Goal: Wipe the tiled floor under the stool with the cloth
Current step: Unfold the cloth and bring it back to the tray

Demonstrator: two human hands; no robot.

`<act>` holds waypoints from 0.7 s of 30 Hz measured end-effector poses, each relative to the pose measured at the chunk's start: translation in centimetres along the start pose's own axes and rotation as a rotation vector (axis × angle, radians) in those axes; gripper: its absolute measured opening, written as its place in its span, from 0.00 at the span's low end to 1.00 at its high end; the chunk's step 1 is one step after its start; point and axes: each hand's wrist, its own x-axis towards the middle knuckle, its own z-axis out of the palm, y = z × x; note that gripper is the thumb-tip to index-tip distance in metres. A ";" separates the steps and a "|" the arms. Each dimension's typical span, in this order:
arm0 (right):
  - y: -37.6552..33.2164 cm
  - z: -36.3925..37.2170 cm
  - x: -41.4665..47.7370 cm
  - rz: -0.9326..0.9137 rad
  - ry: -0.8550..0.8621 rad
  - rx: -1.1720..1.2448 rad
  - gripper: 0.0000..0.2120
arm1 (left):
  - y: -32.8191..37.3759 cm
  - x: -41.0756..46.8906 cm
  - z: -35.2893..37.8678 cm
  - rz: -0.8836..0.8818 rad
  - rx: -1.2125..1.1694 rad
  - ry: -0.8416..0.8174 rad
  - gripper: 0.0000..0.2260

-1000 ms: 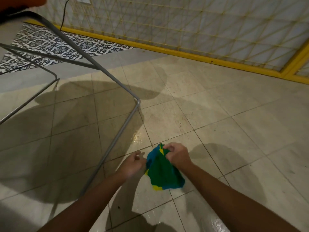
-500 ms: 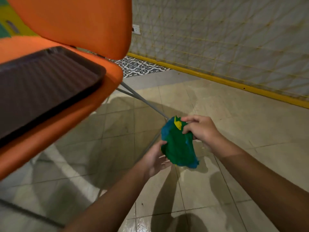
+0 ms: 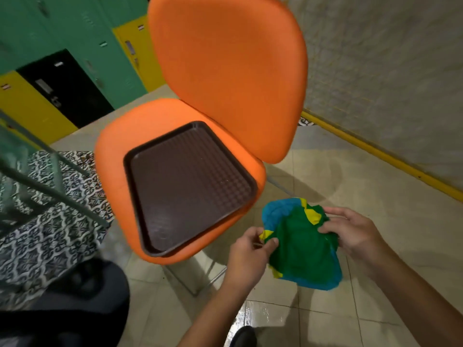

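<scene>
A green, blue and yellow cloth [image 3: 303, 246] hangs bunched in the air between both hands, above the beige tiled floor [image 3: 363, 196]. My left hand [image 3: 250, 251] pinches its left yellow corner. My right hand [image 3: 350, 231] grips its upper right edge. The orange stool [image 3: 225, 78], with a seat and a tall back, stands just left of the cloth. A dark brown tray [image 3: 185, 184] lies on its seat. The floor under the seat is mostly hidden; a grey metal leg frame [image 3: 200, 284] shows below it.
Green, yellow and black lockers [image 3: 62, 71] line the back left. A patterned black-and-white floor strip [image 3: 50, 234] and a grey metal frame [image 3: 37, 159] sit at left. A yellow skirting [image 3: 375, 154] runs along the tiled wall at right. My dark-clothed knee [image 3: 75, 296] is at lower left.
The view has risen from floor level to above the stool, so seat, back and tray are now seen from above. Both hands have lifted the cloth and spread it wider.
</scene>
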 end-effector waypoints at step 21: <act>-7.7 27.1 5.5 -0.002 -0.115 -0.513 0.13 | 1.7 13.3 -21.8 -0.356 -0.037 0.481 0.14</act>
